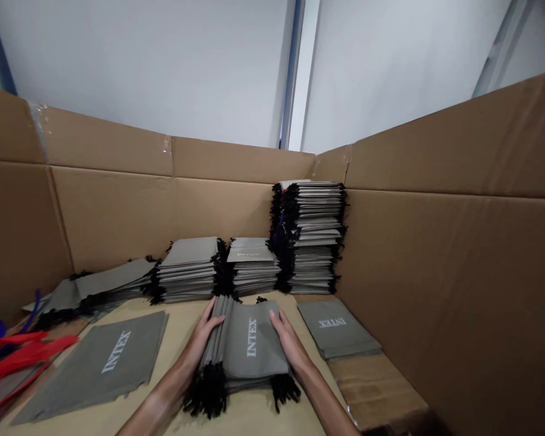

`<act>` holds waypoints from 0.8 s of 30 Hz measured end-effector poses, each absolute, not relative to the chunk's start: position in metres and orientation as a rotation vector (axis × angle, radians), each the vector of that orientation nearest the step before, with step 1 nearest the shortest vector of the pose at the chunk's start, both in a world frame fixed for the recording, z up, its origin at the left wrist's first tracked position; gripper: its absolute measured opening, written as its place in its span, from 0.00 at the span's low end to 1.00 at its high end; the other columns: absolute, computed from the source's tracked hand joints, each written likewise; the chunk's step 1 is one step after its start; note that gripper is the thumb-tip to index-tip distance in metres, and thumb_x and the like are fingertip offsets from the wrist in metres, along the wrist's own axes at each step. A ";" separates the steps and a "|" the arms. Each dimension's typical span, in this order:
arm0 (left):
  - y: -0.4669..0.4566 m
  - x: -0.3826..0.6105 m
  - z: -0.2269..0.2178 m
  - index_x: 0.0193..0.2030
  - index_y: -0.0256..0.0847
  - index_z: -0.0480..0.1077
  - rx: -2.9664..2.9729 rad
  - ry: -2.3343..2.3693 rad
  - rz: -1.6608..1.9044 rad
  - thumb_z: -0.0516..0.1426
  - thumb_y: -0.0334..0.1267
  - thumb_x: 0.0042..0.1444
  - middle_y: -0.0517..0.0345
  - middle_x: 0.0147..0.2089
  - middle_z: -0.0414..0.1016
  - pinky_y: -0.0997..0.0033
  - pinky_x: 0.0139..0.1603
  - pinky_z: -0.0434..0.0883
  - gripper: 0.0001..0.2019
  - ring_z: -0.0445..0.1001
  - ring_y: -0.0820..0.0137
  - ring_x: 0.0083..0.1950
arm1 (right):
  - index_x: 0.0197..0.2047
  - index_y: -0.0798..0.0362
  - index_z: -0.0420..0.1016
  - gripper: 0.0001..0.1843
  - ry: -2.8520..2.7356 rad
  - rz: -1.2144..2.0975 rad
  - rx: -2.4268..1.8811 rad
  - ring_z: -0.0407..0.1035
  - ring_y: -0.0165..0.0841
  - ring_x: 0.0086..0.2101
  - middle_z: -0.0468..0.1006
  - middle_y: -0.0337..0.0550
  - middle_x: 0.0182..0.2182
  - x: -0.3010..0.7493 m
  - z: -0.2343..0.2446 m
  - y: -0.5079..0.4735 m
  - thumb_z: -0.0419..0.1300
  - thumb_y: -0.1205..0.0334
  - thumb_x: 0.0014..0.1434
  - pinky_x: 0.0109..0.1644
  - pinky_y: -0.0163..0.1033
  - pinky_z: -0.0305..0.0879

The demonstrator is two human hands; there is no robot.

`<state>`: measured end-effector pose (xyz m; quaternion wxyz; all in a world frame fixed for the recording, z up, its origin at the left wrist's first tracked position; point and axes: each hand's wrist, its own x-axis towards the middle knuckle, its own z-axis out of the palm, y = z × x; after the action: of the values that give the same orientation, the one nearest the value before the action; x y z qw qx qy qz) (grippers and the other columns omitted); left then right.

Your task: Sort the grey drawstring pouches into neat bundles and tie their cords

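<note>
A stack of grey INTEX drawstring bags [249,348] with black cords lies on the cardboard surface in front of me. My left hand [203,336] presses against the stack's left edge, fingers closed along it. My right hand [288,340] clasps the right edge, fingers laid over the top bag. Both hands squeeze the stack between them.
Cardboard walls [454,254] enclose the work surface. Behind stand several bag stacks: a tall one [313,236], two medium ones [188,269] [254,266], a slumped one [104,284]. Flat bag piles lie left [104,360] and right [338,330]. Red and blue straps [13,357] sit far left.
</note>
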<state>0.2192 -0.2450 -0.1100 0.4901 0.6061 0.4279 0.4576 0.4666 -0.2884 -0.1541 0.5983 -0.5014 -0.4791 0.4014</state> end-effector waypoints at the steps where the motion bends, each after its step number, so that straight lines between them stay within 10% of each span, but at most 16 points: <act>1: -0.245 0.219 -0.109 0.81 0.38 0.55 1.484 1.043 1.114 0.56 0.49 0.62 0.55 0.85 0.49 0.56 0.84 0.47 0.42 0.46 0.58 0.85 | 0.74 0.47 0.69 0.49 -1.100 0.942 -1.167 0.58 0.49 0.73 0.71 0.49 0.71 0.468 -0.154 -0.288 0.60 0.24 0.61 0.78 0.55 0.51; 10: -0.236 0.215 -0.108 0.79 0.40 0.62 1.681 1.026 1.079 0.54 0.47 0.60 0.54 0.84 0.54 0.52 0.84 0.45 0.39 0.48 0.57 0.85 | 0.80 0.47 0.58 0.57 -1.103 0.912 -1.193 0.48 0.45 0.77 0.55 0.45 0.78 0.471 -0.150 -0.287 0.65 0.29 0.55 0.81 0.52 0.40; 16: -0.241 0.213 -0.103 0.69 0.42 0.74 1.766 1.057 1.036 0.51 0.46 0.63 0.51 0.78 0.68 0.54 0.82 0.53 0.30 0.60 0.57 0.81 | 0.69 0.49 0.76 0.45 -1.171 0.899 -1.200 0.56 0.49 0.74 0.69 0.49 0.72 0.472 -0.148 -0.289 0.65 0.30 0.57 0.80 0.53 0.42; 24: -0.247 0.214 -0.093 0.66 0.42 0.75 1.699 1.050 1.066 0.56 0.53 0.64 0.48 0.75 0.72 0.52 0.82 0.53 0.29 0.63 0.53 0.79 | 0.67 0.46 0.78 0.43 -1.176 0.893 -1.204 0.57 0.49 0.74 0.70 0.48 0.71 0.473 -0.150 -0.288 0.66 0.30 0.57 0.80 0.54 0.44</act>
<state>0.2142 -0.2474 -0.0929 0.4249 0.6795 0.4198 0.4261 0.4725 -0.2882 -0.1498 0.5797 -0.5148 -0.5028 0.3822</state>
